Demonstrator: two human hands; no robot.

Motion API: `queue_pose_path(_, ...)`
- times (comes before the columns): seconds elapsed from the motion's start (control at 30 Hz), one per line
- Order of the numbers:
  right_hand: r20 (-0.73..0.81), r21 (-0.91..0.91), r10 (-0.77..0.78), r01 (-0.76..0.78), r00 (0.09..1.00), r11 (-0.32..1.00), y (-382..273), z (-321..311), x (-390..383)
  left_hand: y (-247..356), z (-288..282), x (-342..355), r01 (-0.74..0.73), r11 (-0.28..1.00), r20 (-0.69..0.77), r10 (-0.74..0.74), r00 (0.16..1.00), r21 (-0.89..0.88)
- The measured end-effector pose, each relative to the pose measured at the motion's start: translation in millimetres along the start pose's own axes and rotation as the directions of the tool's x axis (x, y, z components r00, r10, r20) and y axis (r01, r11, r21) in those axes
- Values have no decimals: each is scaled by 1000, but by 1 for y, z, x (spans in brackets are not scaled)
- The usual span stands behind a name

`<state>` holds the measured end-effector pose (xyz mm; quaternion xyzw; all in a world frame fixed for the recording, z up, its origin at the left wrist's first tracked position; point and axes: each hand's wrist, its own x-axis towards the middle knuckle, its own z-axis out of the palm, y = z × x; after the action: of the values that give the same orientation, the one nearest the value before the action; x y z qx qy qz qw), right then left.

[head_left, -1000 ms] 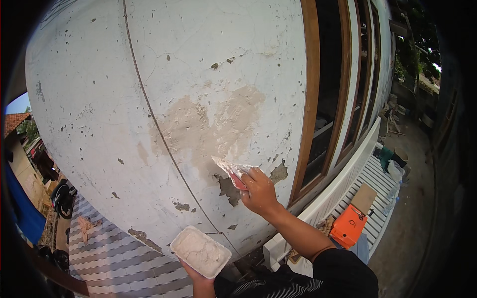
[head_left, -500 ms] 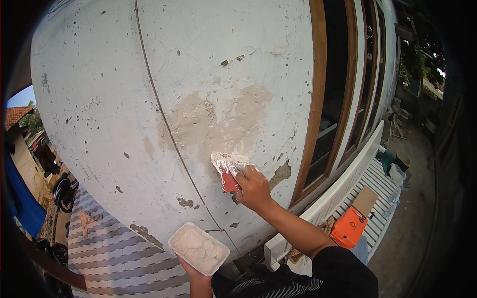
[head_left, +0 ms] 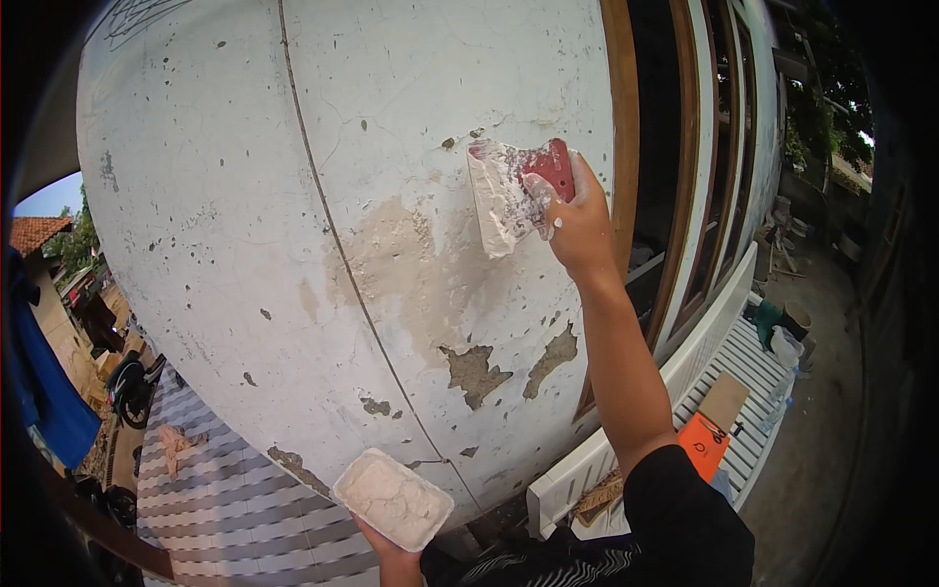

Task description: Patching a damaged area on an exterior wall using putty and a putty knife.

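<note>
Left hand (head_left: 387, 548) supports a white rectangular tub (head_left: 364, 513) of pale putty (head_left: 395, 497); its largely hidden fingers cannot be judged. Right hand (head_left: 583, 220), fingers curled around a red putty knife (head_left: 518, 181), presents the putty-laden blade by the wall's beige patch (head_left: 401, 269).

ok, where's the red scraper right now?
Head view, upper part, right of centre: the red scraper is in the right hand, in front of the white wall, left of the brown window frame.
</note>
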<state>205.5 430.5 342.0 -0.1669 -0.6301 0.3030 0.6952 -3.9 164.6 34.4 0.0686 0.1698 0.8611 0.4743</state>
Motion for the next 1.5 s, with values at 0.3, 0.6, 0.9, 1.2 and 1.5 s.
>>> queue_pose_path(0.3,9,84,10,-11,1000,996,24,3,14,6,7,-12,-63,997,-4,63,998,40)
queue_pose_path(0.6,-56,-169,-72,61,996,984,9,6,18,15,3,-14,-49,999,-4,49,999,5)
queue_pose_path(0.9,24,-373,-141,140,990,917,-7,15,15,14,5,-13,-39,999,-19,39,999,15)
queue_pose_path(1.2,29,-323,-196,195,980,926,-16,4,20,12,4,-14,-48,999,6,47,999,13)
queue_pose_path(1.5,25,-463,-153,147,988,874,-17,15,16,13,-1,-19,-47,999,-19,47,999,3)
